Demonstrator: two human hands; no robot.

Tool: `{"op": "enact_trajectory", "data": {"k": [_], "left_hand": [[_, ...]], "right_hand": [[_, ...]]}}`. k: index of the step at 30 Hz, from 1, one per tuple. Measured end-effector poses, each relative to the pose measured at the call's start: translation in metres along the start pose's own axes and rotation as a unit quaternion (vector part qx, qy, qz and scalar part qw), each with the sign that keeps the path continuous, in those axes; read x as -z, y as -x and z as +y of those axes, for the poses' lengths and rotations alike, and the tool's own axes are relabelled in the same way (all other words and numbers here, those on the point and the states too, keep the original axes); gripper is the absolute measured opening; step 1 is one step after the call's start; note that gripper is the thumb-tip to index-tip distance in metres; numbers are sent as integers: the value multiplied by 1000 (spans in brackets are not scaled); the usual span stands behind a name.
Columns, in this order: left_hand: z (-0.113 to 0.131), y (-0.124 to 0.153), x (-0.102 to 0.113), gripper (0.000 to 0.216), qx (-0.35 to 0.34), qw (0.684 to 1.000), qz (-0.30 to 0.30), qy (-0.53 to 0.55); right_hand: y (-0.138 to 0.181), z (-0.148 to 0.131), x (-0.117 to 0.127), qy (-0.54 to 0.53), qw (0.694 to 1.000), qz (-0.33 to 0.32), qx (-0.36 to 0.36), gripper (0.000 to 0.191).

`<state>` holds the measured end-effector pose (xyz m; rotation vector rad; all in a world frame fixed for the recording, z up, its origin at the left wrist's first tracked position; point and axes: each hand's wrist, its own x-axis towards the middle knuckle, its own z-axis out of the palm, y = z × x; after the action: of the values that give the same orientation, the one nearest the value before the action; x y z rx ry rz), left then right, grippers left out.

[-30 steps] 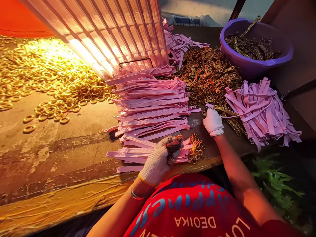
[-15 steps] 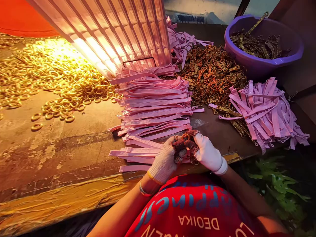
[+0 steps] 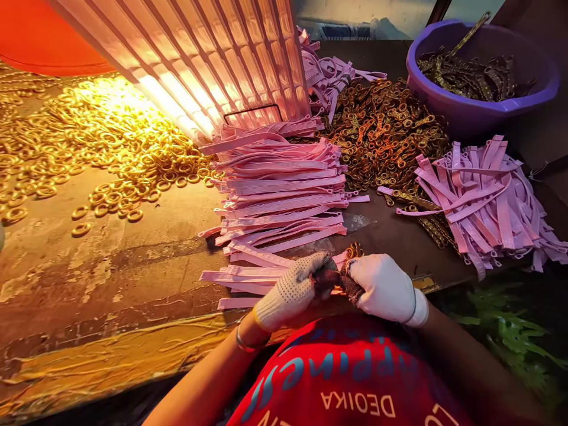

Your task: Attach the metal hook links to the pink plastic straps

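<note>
The left hand [image 3: 295,290] and the right hand [image 3: 384,290], both in pale gloves with dark fingertips, come together just above the near edge of the table [image 3: 146,260], in front of the red shirt [image 3: 328,367]. The fingers of each hand are curled inward and almost meet; whatever lies between them is hidden, so I cannot tell what either one grips. A small clump of brassy links [image 3: 354,251] shows just beyond the right hand's fingers. A few loose pink straps [image 3: 248,275] lie by the left hand along the near edge, partly covered by it. Beyond them, a neat stack of pink straps [image 3: 284,186] runs back toward the far edge, ending at the foot of a ribbed, see-through panel [image 3: 208,59], which glows with light. On the left part of the table spreads a wide heap of gold rings [image 3: 119,148], a few lying apart from it. To the right of the stack sits a mound of dark brass links [image 3: 386,127]; near the far right corner stands a purple basin [image 3: 510,105] holding metal strips [image 3: 483,77]. A jumbled heap of pink straps [image 3: 497,201] lies nearer, at the right of the near edge.
</note>
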<state>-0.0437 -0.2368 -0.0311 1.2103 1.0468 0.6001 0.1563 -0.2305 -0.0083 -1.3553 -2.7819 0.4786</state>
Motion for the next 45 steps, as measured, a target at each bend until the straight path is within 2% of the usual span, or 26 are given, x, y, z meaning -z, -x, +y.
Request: {"op": "enact_trajectory", "data": {"k": [2, 4, 6, 8, 10, 11, 13, 15, 17, 18, 20, 22, 24, 25, 27, 30, 33, 36, 39, 42, 44, 45], "left_hand": [[-3, -1, -10, 39, 51, 990, 4, 128], [-4, -2, -18, 41, 78, 969, 31, 231], [-4, -7, -21, 37, 84, 963, 54, 251], [-3, -17, -16, 32, 50, 984, 68, 159], [-3, -34, -7, 20, -36, 995, 92, -22], [-3, -44, -2, 15, -84, 983, 107, -121], [-4, -64, 5, 34, -132, 937, 125, -299], [-4, -79, 7, 50, -96, 891, 108, -430], [-3, -86, 4, 49, -45, 861, 81, -501], [-3, -86, 2, 47, -43, 857, 76, -508], [-4, -81, 0, 42, -84, 882, 92, -455], [-3, -71, 1, 32, -115, 927, 132, -333], [-2, -59, 6, 17, -79, 967, 147, -192], [0, -54, 9, 13, -43, 981, 138, -130], [3, -45, 13, 21, 25, 995, 93, -35], [7, -37, 18, 33, 50, 998, 34, 31], [8, -36, 21, 35, 45, 999, 7, 3], [3, -40, 23, 26, -12, 991, 8, -136], [-8, -46, 22, 13, -73, 962, 14, -261], [-17, -49, 20, 18, -63, 959, 6, -278], [-20, -49, 21, 26, -59, 966, 7, -251], [-21, -48, 21, 30, -57, 969, 13, -240]], "right_hand": [[2, -4, -7, -11, 997, 73, -4, 8], [3, -7, -14, -67, 990, 125, -27, 14], [4, -7, -22, -139, 979, 135, -66, 16], [4, -1, -27, -174, 969, 133, -117, 12], [4, 10, -31, -181, 958, 160, -155, 9], [4, 16, -33, -189, 950, 182, -166, 12], [4, 26, -36, -215, 934, 226, -175, 25], [3, 31, -40, -235, 924, 244, -176, 36], [1, 33, -45, -240, 923, 243, -175, 44], [1, 33, -46, -240, 925, 239, -173, 48], [-1, 32, -46, -235, 929, 238, -157, 54], [-2, 32, -40, -222, 935, 246, -123, 55], [-5, 32, -31, -205, 947, 233, -81, 54], [-8, 31, -26, -189, 957, 209, -64, 52], [-14, 26, -18, -130, 980, 141, -54, 42], [-23, 11, -14, 20, 993, 73, -91, 20], [-29, -2, -19, 141, 980, 78, -120, 19], [-30, -2, -27, 190, 973, 108, -76, 27], [-27, 5, -30, 196, 973, 103, -68, 31], [-22, 10, -25, 173, 978, 64, -96, 20], [-19, 11, -18, 142, 986, 37, -82, 13], [-18, 11, -15, 126, 989, 23, -73, 16]]}}
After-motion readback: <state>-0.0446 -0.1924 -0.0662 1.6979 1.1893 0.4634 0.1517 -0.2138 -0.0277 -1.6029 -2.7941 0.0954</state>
